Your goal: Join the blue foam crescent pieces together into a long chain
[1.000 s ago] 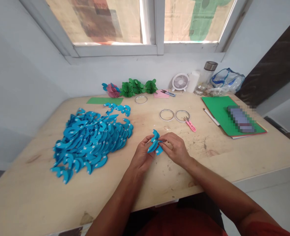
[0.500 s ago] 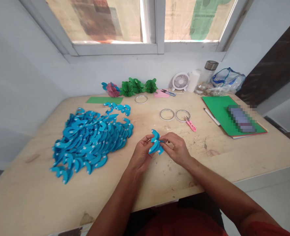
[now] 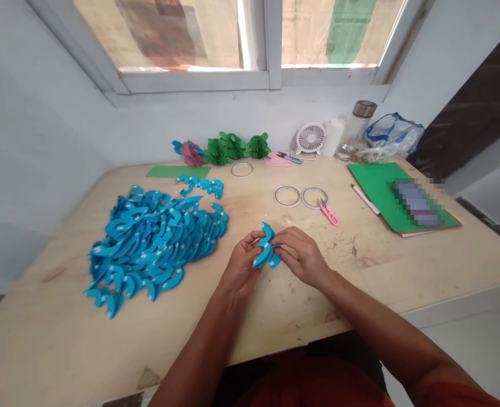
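Between my two hands, above the table's near middle, is a small blue folded paper piece [image 3: 266, 249] with white square patches. My left hand [image 3: 245, 257] grips its left side between thumb and fingers. On its right side, my right hand [image 3: 301, 254] pinches the paper with thumb and forefinger; the fingertips partly cover it. To the left lies a big heap of similar blue paper pieces [image 3: 156, 240], curved and dotted with white patches. A few more blue pieces [image 3: 203, 185] sit at the heap's back edge.
Beyond my hands lie tape rolls [image 3: 287, 196] and pink thread snips [image 3: 328, 212]. Green paper figures [image 3: 235, 146], a pink one [image 3: 190, 152], a small fan [image 3: 311, 138] and a bottle [image 3: 357, 130] line the wall. A green folder [image 3: 377, 192], pen [image 3: 365, 199] and blurred phone [image 3: 417, 202] are right.
The view has shifted slightly. Both hands still hold the blue paper piece, whose lower left part has swung a little to the left.
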The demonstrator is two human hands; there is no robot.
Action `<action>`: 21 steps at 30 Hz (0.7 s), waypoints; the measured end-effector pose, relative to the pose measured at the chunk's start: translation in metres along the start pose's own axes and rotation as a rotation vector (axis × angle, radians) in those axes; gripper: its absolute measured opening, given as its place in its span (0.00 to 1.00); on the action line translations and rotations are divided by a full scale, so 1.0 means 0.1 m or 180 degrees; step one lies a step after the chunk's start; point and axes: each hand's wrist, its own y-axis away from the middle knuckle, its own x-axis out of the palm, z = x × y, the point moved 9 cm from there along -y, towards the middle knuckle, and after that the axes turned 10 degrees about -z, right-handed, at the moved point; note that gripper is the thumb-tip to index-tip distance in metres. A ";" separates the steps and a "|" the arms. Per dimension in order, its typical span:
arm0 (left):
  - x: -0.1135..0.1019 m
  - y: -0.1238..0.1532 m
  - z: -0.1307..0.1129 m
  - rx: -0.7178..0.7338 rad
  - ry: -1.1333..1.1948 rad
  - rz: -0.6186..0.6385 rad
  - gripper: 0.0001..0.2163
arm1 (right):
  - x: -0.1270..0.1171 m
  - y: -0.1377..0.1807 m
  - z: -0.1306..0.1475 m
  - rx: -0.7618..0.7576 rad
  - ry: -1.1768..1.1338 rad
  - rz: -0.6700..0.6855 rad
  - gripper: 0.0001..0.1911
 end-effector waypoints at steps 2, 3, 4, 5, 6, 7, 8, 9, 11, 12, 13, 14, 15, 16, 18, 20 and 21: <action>-0.02 0.00 -0.02 0.0097 -0.0178 -0.0102 0.16 | 0.02 0.01 -0.03 0.0047 -0.0002 0.0071 0.06; -0.03 0.00 -0.04 0.0156 -0.0258 -0.0140 0.16 | 0.03 0.01 -0.05 0.0065 0.0019 0.0107 0.06; -0.04 0.01 -0.06 0.0210 -0.0322 -0.0168 0.16 | 0.04 0.02 -0.06 0.0074 0.0049 0.0131 0.05; -0.03 0.01 -0.07 0.0252 -0.0367 -0.0179 0.16 | 0.04 0.02 -0.07 0.0076 0.0083 0.0148 0.05; -0.03 0.01 -0.08 0.0285 -0.0392 -0.0186 0.15 | 0.04 0.03 -0.08 0.0076 0.0120 0.0167 0.05; -0.03 0.02 -0.09 0.0308 -0.0410 -0.0195 0.15 | 0.05 0.03 -0.08 0.0072 0.0152 0.0179 0.04; -0.03 0.02 -0.10 0.0321 -0.0429 -0.0208 0.15 | 0.05 0.03 -0.08 0.0068 0.0176 0.0186 0.04; -0.03 0.03 -0.11 0.0324 -0.0447 -0.0221 0.15 | 0.05 0.03 -0.08 0.0069 0.0191 0.0192 0.04; -0.02 0.03 -0.11 0.0324 -0.0478 -0.0232 0.14 | 0.05 0.04 -0.09 0.0087 0.0206 0.0203 0.04; -0.02 0.03 -0.11 0.0324 -0.0492 -0.0231 0.14 | 0.05 0.04 -0.09 0.0101 0.0211 0.0210 0.04; -0.02 0.03 -0.11 0.0320 -0.0506 -0.0225 0.15 | 0.05 0.04 -0.10 0.0113 0.0215 0.0221 0.04; -0.02 0.03 -0.11 0.0324 -0.0518 -0.0224 0.15 | 0.06 0.05 -0.11 0.0121 0.0220 0.0231 0.04; -0.02 0.03 -0.11 0.0335 -0.0527 -0.0227 0.15 | 0.06 0.05 -0.12 0.0123 0.0223 0.0242 0.04; -0.02 0.03 -0.11 0.0346 -0.0532 -0.0231 0.15 | 0.06 0.05 -0.12 0.0124 0.0226 0.0255 0.04; -0.02 0.03 -0.11 0.0354 -0.0535 -0.0234 0.15 | 0.07 0.06 -0.13 0.0129 0.0233 0.0269 0.04; -0.02 0.03 -0.11 0.0347 -0.0528 -0.0239 0.15 | 0.07 0.06 -0.13 0.0137 0.0250 0.0272 0.04; -0.02 0.03 -0.11 0.0339 -0.0521 -0.0243 0.15 | 0.07 0.06 -0.14 0.0138 0.0263 0.0276 0.04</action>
